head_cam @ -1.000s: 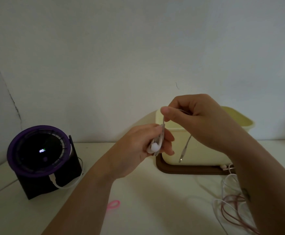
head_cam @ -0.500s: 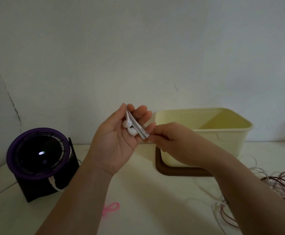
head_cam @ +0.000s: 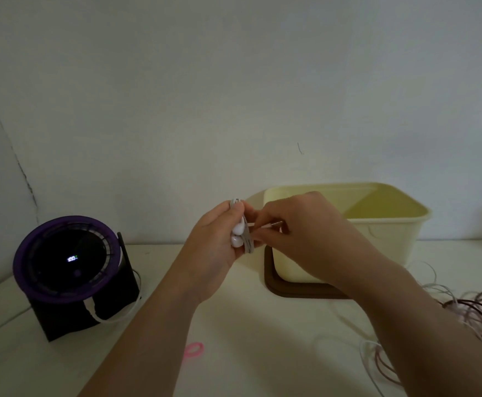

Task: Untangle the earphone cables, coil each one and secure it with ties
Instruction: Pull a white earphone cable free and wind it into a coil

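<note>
A pale wall (head_cam: pixel 234 96) fills the upper half, with a thin crack running down its left side. Below it, a white table (head_cam: pixel 262 339) carries an open cream tub (head_cam: pixel 383 233) standing on a brown tray (head_cam: pixel 299 292), right of centre. At left stands a black device (head_cam: pixel 65 262) with a round face and a purple rim. Its small lit display (head_cam: pixel 72 258) is too blurred to read, and it is the only marking in view.

Two bare forearms rise from the bottom edge. The left hand (head_cam: pixel 214 247) is raised in front of the tub's left corner. Its fingers and thumb are curled round a coiled white earphone cable (head_cam: pixel 245 239), with two white earbuds against the coil. The right hand (head_cam: pixel 308 239), just beside it, pinches the loose end (head_cam: pixel 272 224) of that cable, which runs level from the coil to the fingertips. Half a second ago the left palm lay open and upturned with the coil across it, and the right hand sat lower. Now the left has closed on the coil and the right is level with it.

At the right edge a tangle of cables (head_cam: pixel 474 316), white and dark red, lies on the table. It is cut off by the frame and partly hidden behind the right forearm. A pink tie (head_cam: pixel 194 350) lies on the table just right of the left forearm.
</note>
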### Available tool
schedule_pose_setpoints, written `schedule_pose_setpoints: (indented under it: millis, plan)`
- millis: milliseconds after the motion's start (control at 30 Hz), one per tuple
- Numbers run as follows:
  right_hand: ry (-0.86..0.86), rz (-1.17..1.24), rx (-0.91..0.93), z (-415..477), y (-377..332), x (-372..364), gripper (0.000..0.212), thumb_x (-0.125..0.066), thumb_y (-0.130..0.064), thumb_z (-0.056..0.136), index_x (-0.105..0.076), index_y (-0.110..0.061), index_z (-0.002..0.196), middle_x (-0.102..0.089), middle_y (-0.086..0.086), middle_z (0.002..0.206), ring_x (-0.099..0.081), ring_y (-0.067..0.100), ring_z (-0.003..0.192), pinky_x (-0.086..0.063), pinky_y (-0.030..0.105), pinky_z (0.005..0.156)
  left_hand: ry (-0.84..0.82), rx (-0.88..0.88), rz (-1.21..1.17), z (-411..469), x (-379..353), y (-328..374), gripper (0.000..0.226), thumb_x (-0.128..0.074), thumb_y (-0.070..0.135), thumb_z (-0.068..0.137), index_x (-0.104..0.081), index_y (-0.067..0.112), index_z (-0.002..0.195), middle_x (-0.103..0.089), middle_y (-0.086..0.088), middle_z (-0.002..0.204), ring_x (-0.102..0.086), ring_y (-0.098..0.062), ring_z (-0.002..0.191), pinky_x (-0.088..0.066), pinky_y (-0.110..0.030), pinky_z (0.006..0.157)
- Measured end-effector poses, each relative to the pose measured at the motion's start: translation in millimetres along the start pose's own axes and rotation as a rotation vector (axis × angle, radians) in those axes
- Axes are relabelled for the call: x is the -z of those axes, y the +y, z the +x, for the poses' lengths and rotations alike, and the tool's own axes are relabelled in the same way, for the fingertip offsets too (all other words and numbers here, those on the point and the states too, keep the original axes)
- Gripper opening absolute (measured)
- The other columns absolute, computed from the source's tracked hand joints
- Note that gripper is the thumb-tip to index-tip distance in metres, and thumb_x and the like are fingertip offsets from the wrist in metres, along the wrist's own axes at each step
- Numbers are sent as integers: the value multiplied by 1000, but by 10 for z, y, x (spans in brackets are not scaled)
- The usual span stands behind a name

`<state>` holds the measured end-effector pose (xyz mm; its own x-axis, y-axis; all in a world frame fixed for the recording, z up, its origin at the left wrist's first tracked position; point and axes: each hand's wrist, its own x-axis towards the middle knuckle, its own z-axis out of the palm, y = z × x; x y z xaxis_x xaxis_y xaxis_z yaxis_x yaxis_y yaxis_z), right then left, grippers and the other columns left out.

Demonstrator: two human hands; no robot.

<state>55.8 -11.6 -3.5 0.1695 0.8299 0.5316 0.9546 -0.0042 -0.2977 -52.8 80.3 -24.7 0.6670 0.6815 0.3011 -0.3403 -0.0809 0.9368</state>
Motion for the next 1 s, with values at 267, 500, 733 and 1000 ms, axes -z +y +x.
schedule_pose_setpoints:
  millis: [267,500,733,1000]
  plan:
    - [132,87,18,19,43,-67,14,-70,-35,77,-65,-22,74,-52,-9,80,-51,8,70,-39,24,61,-47,25,124,-36,-38,-17,45,-32,17,102,-51,13,61,-54,7,51,-53,-8,51,-50,-33,69]
    - [68,473,-121,14,78,-50,32,-75,-35,70,-51,-38,91,-55,-18,85,-47,-5,58,-36,9,56,-128,-21,160,-17,28,-15,32,-38,24,97,-52,11,71,-43,-4,61,-36,-10,44,-40,-28,54]
    - [-107,667,-104,16,144,35,25,-75,-20,77,-68,-27,99,-70,-11,83,-62,18,66,-52,32,72,-341,95,107,-43,46,39,29,-37,23,93,-49,13,68,-41,1,51,-37,-9,42,-44,-24,51]
    - [-209,809,-84,8,215,113,21,-76,-15,74,-72,-20,94,-71,0,83,-62,10,66,-49,21,65,-355,199,-85,-43,68,71,40,-38,19,89,-67,18,61,-38,3,47,-36,-8,38,-45,-24,47]
